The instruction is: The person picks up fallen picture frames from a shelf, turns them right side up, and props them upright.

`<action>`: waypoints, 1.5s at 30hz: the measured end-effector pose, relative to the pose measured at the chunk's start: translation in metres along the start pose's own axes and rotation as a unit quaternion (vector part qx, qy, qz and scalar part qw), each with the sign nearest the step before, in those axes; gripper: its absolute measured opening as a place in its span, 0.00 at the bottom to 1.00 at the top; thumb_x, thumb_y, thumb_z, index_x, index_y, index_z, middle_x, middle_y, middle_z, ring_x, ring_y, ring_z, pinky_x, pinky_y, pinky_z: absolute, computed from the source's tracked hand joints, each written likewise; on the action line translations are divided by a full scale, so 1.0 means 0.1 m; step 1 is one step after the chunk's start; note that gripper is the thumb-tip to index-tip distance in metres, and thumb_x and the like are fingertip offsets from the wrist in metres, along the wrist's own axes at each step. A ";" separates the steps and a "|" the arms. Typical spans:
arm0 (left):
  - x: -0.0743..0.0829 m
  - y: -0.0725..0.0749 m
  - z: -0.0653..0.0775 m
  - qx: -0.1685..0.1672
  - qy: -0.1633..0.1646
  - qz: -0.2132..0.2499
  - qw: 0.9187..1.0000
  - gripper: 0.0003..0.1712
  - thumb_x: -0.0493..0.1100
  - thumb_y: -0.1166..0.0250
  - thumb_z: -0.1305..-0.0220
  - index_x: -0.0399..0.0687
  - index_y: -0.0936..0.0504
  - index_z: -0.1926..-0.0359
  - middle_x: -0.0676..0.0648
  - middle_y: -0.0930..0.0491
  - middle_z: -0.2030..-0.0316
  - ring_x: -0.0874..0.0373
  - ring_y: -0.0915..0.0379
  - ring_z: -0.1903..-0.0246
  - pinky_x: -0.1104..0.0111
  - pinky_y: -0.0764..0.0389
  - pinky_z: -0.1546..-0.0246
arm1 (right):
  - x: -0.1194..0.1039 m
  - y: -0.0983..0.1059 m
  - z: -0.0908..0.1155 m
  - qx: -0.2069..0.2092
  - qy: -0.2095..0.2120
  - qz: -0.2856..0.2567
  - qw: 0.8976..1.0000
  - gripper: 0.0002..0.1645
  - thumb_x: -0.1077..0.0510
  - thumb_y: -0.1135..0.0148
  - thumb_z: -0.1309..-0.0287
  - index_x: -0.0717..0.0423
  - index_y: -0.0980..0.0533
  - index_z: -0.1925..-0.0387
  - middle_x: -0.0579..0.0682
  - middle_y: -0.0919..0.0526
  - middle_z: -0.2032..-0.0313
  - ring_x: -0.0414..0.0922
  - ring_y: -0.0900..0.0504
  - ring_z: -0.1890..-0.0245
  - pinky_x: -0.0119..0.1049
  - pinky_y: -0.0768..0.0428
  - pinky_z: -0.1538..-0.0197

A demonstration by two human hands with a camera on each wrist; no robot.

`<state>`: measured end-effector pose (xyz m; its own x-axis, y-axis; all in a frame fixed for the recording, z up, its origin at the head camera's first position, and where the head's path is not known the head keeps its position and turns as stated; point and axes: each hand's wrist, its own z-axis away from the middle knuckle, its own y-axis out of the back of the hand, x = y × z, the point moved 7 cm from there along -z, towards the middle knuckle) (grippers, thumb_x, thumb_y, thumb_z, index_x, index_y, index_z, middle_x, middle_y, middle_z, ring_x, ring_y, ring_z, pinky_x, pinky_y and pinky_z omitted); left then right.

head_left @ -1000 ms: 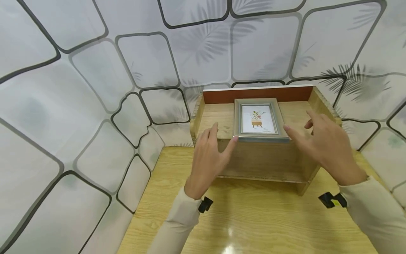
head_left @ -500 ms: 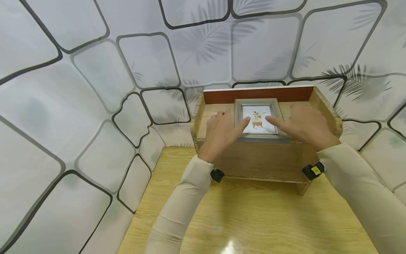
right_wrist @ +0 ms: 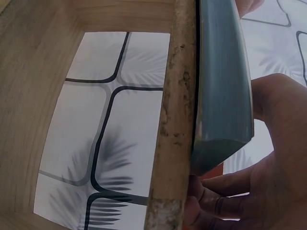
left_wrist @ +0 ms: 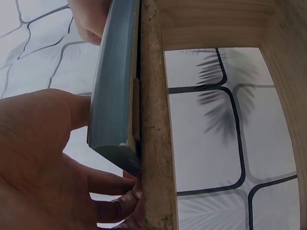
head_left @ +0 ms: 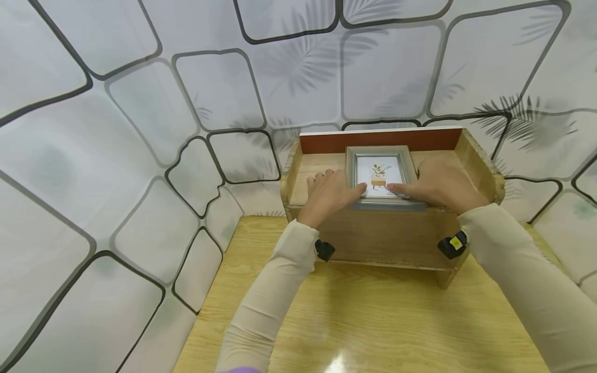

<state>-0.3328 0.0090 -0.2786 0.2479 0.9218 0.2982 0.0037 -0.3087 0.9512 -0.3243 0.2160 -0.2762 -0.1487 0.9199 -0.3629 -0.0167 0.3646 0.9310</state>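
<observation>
A silver-grey picture frame (head_left: 380,168) with a potted plant print lies face up on the upper board of a small wooden shelf (head_left: 382,235). My left hand (head_left: 328,194) grips its left side, thumb over the front corner of the face. On the opposite side my right hand (head_left: 440,184) holds it the same way, thumb tip on the print's lower right. In the left wrist view, fingers (left_wrist: 108,182) curl in beside the lower edge of the blue-grey frame (left_wrist: 112,86). The right wrist view shows fingers (right_wrist: 230,184) bent close to the board under the frame (right_wrist: 223,86).
The shelf has raised side panels (head_left: 480,163) and a reddish back strip (head_left: 380,137). It stands on a yellow wood-grain table (head_left: 392,321), against a patterned wall covering (head_left: 298,67) that continues along the left.
Both hands have come inward from beside the front corners onto the picture frame's sides, thumbs now lowered on its face. The frame and shelf stay in place.
</observation>
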 end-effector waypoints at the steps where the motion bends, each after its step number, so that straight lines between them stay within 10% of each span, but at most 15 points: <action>1: 0.00 0.00 0.00 -0.002 0.001 0.000 1.000 0.26 0.68 0.41 0.33 0.52 0.23 0.74 0.50 0.23 0.67 0.50 0.30 0.63 0.57 0.36 0.54 | 0.00 -0.01 0.00 0.003 0.001 -0.005 1.000 0.46 0.21 0.39 0.47 0.63 0.25 0.71 0.54 0.24 0.76 0.50 0.27 0.76 0.43 0.29 0.75; 37: 0.05 0.14 0.00 0.060 -0.046 0.051 0.996 0.23 0.55 0.35 0.34 0.50 0.28 0.81 0.52 0.31 0.78 0.54 0.32 0.74 0.61 0.35 0.64 | -0.13 0.17 0.03 0.047 0.019 0.010 0.999 0.41 0.24 0.37 0.44 0.61 0.27 0.73 0.53 0.26 0.78 0.51 0.28 0.75 0.47 0.27 0.70; 45: 0.10 0.26 -0.01 0.093 -0.081 0.118 0.985 0.13 0.51 0.33 0.34 0.47 0.21 0.67 0.50 0.24 0.73 0.56 0.29 0.72 0.63 0.27 0.67 | -0.15 0.32 0.03 0.084 -0.008 0.012 0.996 0.42 0.26 0.34 0.47 0.60 0.33 0.80 0.51 0.35 0.82 0.49 0.33 0.78 0.42 0.33 0.75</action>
<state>-0.3307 0.0107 -0.2507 0.4146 0.7744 0.4779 0.1006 -0.5609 0.8217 -0.3199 0.2143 -0.2409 -0.1320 0.9304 -0.3419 0.1519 0.3598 0.9206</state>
